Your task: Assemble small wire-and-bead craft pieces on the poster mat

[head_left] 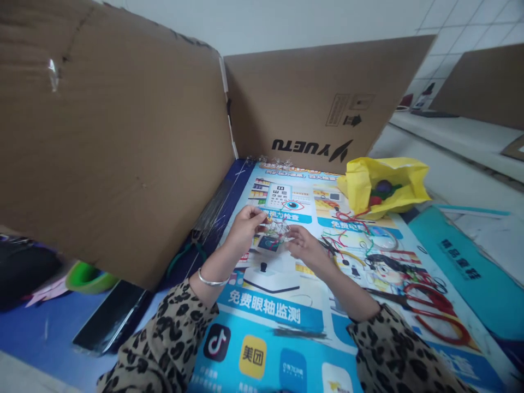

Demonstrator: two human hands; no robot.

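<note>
Near: a few thin wires [301,332] lie loose on the printed sheet [266,292]; near R., red-handled scissors [409,303]. Near L., a blk flat item [110,317], poss. a phone.

Center: the L. hand [245,226], silver bracelet on wrist, grips a small wire cluster [278,230] w/ specks of red & yellow, thumb & index closed on its left edge. The R. hand [308,251], fingers half-curled, meets the right edge; firm pinch or light touch, can't tell. The cluster is up between both hands, over mid-sheet. Step in hand appears to be fine fingertip shaping; next move prob. calls for a steady L. hold & small R. adjustments.

Farther R., red string [351,217] trails by a yellow bag [360,191], open, w/ dark & red bits inside. Far: cardboard [303,93] walls, approx. upright.
</note>
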